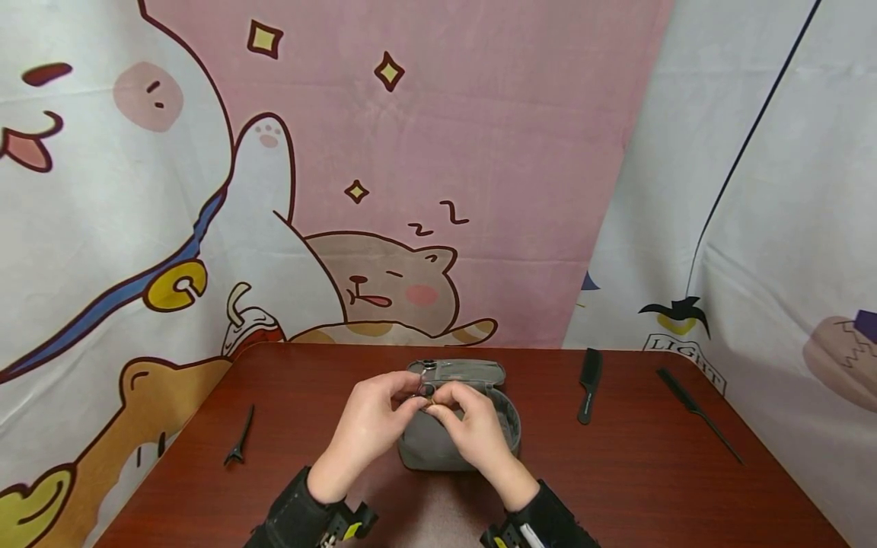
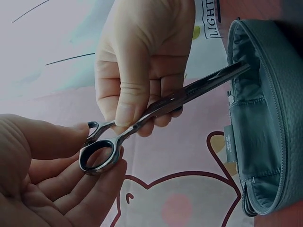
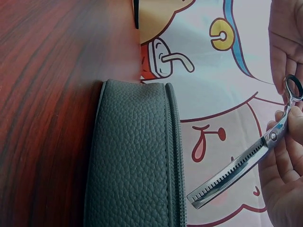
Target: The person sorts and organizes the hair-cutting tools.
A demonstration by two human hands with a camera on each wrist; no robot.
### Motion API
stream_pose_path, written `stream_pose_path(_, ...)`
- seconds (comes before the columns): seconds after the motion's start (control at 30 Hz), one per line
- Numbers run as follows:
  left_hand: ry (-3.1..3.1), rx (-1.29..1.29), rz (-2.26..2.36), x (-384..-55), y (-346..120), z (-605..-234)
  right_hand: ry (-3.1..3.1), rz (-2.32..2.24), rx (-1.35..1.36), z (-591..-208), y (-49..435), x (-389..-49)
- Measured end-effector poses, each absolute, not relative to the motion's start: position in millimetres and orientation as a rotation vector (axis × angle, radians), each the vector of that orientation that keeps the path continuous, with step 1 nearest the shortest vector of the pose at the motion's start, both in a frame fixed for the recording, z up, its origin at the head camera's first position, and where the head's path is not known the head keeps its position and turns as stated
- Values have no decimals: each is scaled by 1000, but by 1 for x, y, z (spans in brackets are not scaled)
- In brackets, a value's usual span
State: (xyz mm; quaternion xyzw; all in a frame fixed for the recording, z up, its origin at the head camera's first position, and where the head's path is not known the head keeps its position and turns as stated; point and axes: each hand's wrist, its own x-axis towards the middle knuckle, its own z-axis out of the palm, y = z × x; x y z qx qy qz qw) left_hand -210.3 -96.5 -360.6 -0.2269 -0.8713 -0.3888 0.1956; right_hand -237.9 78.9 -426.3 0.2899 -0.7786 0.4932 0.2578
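- A reddish-brown table (image 1: 630, 487) catches a pale sheen along its near side.
- Behind it hangs pink cloth (image 1: 521, 152), printed with stars (image 1: 390, 71).
- Behind its left, a white printed animal (image 1: 103, 213) wears a bell (image 1: 159, 291).
- Behind its right hangs white cloth (image 1: 774, 228).

A black clip (image 1: 237, 450) lies left of two combs (image 1: 591, 373).
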Motion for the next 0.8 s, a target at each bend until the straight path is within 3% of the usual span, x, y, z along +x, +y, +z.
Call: stream_pose_path(0.8, -2449, -606, -1237, -211, -100, -369, -2109, 1210, 878, -428, 84, -241)
